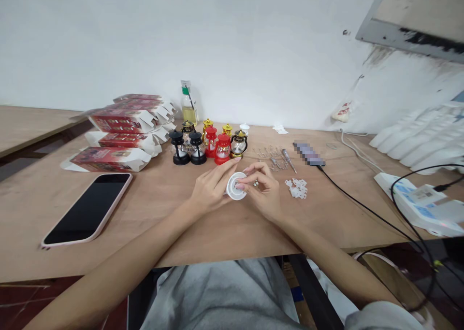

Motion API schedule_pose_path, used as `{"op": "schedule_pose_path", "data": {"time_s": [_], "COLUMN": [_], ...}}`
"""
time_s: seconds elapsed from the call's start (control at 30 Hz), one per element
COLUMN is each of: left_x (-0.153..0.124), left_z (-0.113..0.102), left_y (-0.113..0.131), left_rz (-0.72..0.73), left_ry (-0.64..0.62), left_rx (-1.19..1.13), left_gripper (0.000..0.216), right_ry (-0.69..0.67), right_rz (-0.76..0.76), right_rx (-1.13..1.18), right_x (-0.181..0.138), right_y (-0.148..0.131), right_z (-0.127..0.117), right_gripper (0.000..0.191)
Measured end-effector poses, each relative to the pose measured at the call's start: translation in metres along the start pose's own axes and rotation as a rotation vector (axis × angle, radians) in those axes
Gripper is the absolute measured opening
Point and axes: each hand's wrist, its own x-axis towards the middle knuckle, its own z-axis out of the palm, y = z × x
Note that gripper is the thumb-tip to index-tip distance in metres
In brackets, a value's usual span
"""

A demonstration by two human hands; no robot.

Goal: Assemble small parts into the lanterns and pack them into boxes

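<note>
My left hand [208,191] is wrapped round a white round piece [230,193], which looks like the base of a small lantern, its open underside turned up towards me. The thumb and fingertips of my right hand [267,191] are pinched together at the middle of this underside; whatever they hold is too small to make out. Just beyond my hands stand several small lanterns: black ones [197,151], red ones [222,151] and a black-and-gold one [239,145]. Small shiny round bits [255,183] lie partly hidden beside my right fingers.
Thin wire pieces [270,152], a screwdriver [289,161] and white plastic tabs [298,190] lie to the right. A cabled phone [309,154] and a power strip [409,199] are farther right. Leftward are red boxes [112,159] and a large phone [89,209]. A bottle [188,110] stands behind.
</note>
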Motion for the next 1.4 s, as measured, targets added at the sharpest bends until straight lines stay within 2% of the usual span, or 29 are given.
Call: {"op": "schedule_pose_path", "data": {"time_s": [0.13,0.27,0.33,0.47,0.63,0.77,0.9,1.1,1.27,1.4], "left_x": [-0.002,-0.003,-0.003,-0.004,-0.007,-0.008,-0.005,0.001,0.000,-0.002], "left_z": [0.001,0.001,0.001,-0.001,0.000,0.002,0.002,0.001,0.002,0.002], "left_y": [-0.001,-0.001,-0.001,0.000,-0.001,-0.004,-0.003,0.003,0.002,0.000], "left_rz": [0.002,-0.022,-0.017,0.063,0.146,0.143,0.090,-0.078,-0.086,-0.066], "left_ry": [0.023,0.027,0.027,0.012,0.025,-0.005,-0.019,0.000,-0.030,-0.039], "left_rx": [0.030,0.010,0.011,0.032,0.060,0.072,0.051,-0.088,-0.094,-0.076], "left_gripper": [0.054,0.055,0.050,0.035,0.027,0.028,0.033,0.041,0.041,0.044], "right_ry": [-0.030,-0.018,-0.077,-0.217,-0.283,-0.294,-0.279,-0.236,-0.184,-0.145], "right_rz": [0.020,0.144,0.212,0.254,0.279,0.297,0.266,0.121,0.075,0.049], "right_rx": [0.039,0.136,0.179,0.251,0.298,0.307,0.272,0.156,0.068,0.005], "right_x": [-0.001,0.002,0.004,0.006,0.007,0.007,0.006,0.006,0.004,0.003], "right_y": [0.001,0.005,0.007,0.008,0.010,0.016,0.018,0.013,0.017,0.022], "right_z": [0.001,0.001,0.000,-0.003,-0.005,-0.004,-0.004,-0.008,-0.007,-0.005], "right_gripper": [0.007,0.032,0.039,0.040,0.045,0.048,0.043,0.041,0.032,0.031]}}
